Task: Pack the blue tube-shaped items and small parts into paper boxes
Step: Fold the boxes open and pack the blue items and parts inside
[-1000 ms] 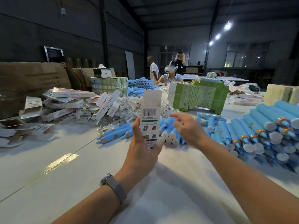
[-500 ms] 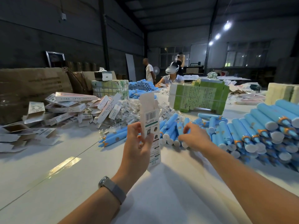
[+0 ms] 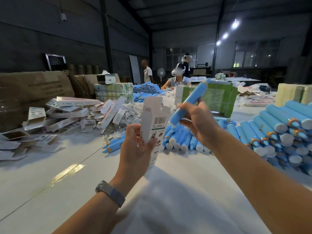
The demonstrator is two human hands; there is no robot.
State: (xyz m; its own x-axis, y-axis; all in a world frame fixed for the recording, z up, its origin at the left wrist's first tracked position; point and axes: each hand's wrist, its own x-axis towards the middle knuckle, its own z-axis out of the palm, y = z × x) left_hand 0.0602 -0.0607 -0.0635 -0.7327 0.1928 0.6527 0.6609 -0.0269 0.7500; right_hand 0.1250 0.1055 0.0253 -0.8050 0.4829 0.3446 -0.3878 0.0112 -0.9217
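- My left hand (image 3: 135, 146) holds one paper box (image 3: 154, 119) upright, thumb on one side and fingers wrapped round the printed side, with the top flap standing open.
- My right hand (image 3: 197, 122) is curled round the lower part of a blue tube (image 3: 189, 102), lifted clear of the table (image 3: 50, 186) and tilted so its orange-collared tip points up and away from me.
- The tube's lower end sits just beside the box's open mouth, not yet inside it, so I judge this box as still unfilled.
- I cannot tell from here whether any small part is already in the box; its inside is hidden.
- What is left looks like a lot: a loose row of tubes (image 3: 179, 141) lies on the table just beyond my hands, and a big stack of tubes (image 3: 278, 132) is piled to my right.
- A heap of boxes (image 3: 76, 115) lies to my left, many with flaps open, and I cannot tell whether any of them are filled.
- Clear bags of small parts (image 3: 131, 112) sit behind the box I hold, between the heap and the tubes.
- Next, as I see it, the tube has to turn and slide into the box mouth, then a small part goes in and the flap closes.
- Risk I expect: the tube catching on the flap edge as it goes in.
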